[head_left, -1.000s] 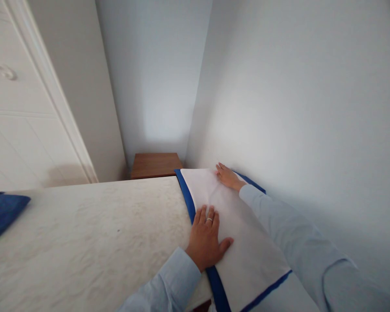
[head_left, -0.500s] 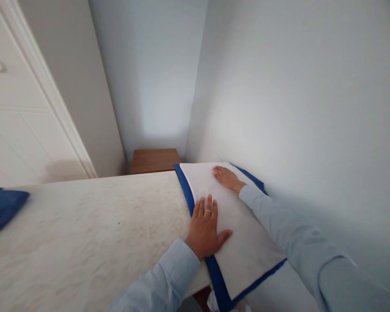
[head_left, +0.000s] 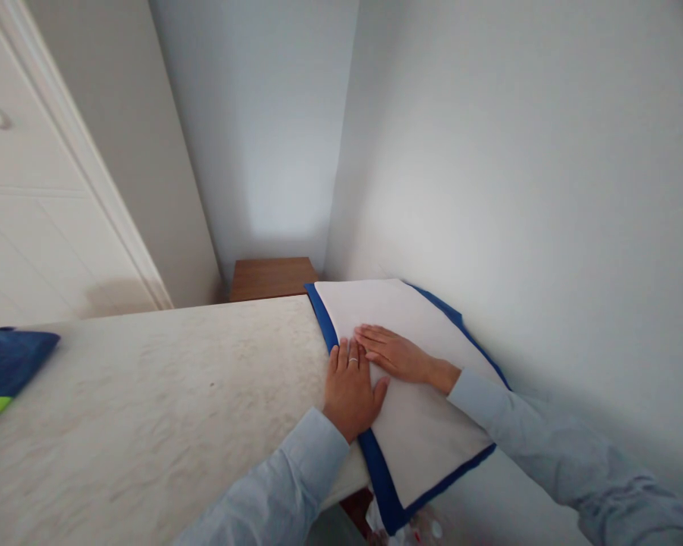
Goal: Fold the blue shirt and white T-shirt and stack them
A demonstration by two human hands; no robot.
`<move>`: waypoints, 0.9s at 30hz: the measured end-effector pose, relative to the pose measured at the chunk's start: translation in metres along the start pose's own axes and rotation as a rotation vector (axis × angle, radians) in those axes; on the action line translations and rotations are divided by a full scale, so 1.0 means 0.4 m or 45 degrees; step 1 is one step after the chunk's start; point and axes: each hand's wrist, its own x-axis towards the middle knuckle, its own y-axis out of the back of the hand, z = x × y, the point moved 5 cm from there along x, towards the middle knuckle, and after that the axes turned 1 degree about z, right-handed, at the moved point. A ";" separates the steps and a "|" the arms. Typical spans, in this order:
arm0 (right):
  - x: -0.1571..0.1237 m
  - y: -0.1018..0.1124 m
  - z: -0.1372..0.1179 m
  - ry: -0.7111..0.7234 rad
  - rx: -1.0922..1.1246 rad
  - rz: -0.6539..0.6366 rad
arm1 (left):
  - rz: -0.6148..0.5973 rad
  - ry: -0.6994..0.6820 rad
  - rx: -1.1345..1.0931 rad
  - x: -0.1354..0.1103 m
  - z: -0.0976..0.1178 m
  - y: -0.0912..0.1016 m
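Observation:
A white cloth (head_left: 426, 440) with blue fabric (head_left: 384, 485) showing along its edges lies over the right end of the pale table, its near end hanging past the table's edge. My left hand (head_left: 353, 394), with a ring on one finger, rests flat on the cloth's left border, thumb out to the side. Palm down on the white cloth, my right hand (head_left: 401, 355) has its fingers stretched out, and their tips meet the left hand's fingers. Neither hand grips anything.
On the pale mottled table (head_left: 165, 409), a dark blue fabric piece (head_left: 14, 356) with a bright yellow-green stripe lies at far left. Beyond the table stand a brown wooden cabinet (head_left: 273, 277) and a white wardrobe (head_left: 34, 250). A wall (head_left: 524, 189) rises close at right.
My right hand has moved from the far part of the cloth back toward me, up against my left hand. The left hand has shifted slightly to the left.

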 end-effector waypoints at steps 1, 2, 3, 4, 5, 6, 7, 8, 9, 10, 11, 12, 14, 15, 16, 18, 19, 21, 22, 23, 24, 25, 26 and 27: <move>-0.017 0.006 0.015 -0.031 -0.009 -0.011 | -0.009 0.005 0.001 0.000 -0.001 0.001; -0.037 0.012 0.037 -0.071 -0.022 -0.025 | -0.018 0.008 0.004 -0.001 -0.002 0.002; -0.058 0.017 0.062 -0.118 -0.035 -0.038 | -0.028 0.004 0.007 -0.001 -0.003 0.003; -0.080 0.023 0.089 -0.171 -0.049 -0.048 | -0.036 -0.007 0.010 -0.001 -0.004 0.004; -0.104 0.029 0.117 -0.225 -0.063 -0.058 | -0.043 -0.025 0.012 -0.002 -0.004 0.005; -0.129 0.034 0.142 -0.275 -0.079 -0.063 | -0.050 -0.044 0.013 -0.003 -0.004 0.005; -0.152 0.039 0.165 -0.320 -0.096 -0.064 | -0.058 -0.062 0.011 -0.004 -0.004 0.005; -0.174 0.043 0.184 -0.359 -0.114 -0.061 | -0.066 -0.079 0.008 -0.005 -0.005 0.005; -0.194 0.047 0.200 -0.391 -0.132 -0.054 | -0.075 -0.094 0.003 -0.007 -0.005 0.004; -0.210 0.050 0.212 -0.417 -0.148 -0.046 | -0.083 -0.107 -0.001 -0.007 -0.006 0.003; -0.223 0.052 0.220 -0.435 -0.163 -0.038 | -0.091 -0.120 -0.004 -0.008 -0.006 0.003; -0.232 0.054 0.226 -0.447 -0.176 -0.030 | -0.097 -0.130 -0.004 -0.008 -0.006 0.002; -0.240 0.053 0.230 -0.457 -0.193 -0.019 | -0.108 -0.143 0.004 -0.008 -0.007 0.003; -0.240 0.052 0.231 -0.458 -0.197 -0.015 | -0.113 -0.148 0.010 -0.007 -0.007 0.003; -0.240 0.050 0.231 -0.459 -0.197 -0.011 | -0.117 -0.155 0.015 -0.007 -0.008 0.004; -0.237 0.046 0.233 -0.459 -0.193 -0.001 | -0.120 -0.173 0.019 -0.007 -0.008 0.006; -0.237 0.044 0.234 -0.459 -0.192 0.005 | -0.118 -0.184 0.020 -0.007 -0.008 0.007; -0.237 0.040 0.238 -0.457 -0.192 0.018 | -0.108 -0.201 0.021 -0.008 -0.007 0.008; -0.237 0.038 0.239 -0.455 -0.194 0.023 | -0.105 -0.210 0.022 -0.010 -0.006 0.009; -0.237 0.037 0.240 -0.457 -0.197 0.025 | -0.105 -0.218 0.025 -0.011 -0.003 0.010; -0.238 0.036 0.241 -0.460 -0.199 0.021 | -0.106 -0.227 0.029 -0.013 0.001 0.011; -0.238 0.034 0.242 -0.466 -0.200 0.009 | -0.109 -0.237 0.035 -0.016 0.006 0.012; -0.237 0.033 0.243 -0.474 -0.199 -0.007 | -0.113 -0.249 0.042 -0.020 0.012 0.013; -0.236 0.031 0.243 -0.484 -0.196 -0.024 | -0.117 -0.264 0.049 -0.025 0.018 0.014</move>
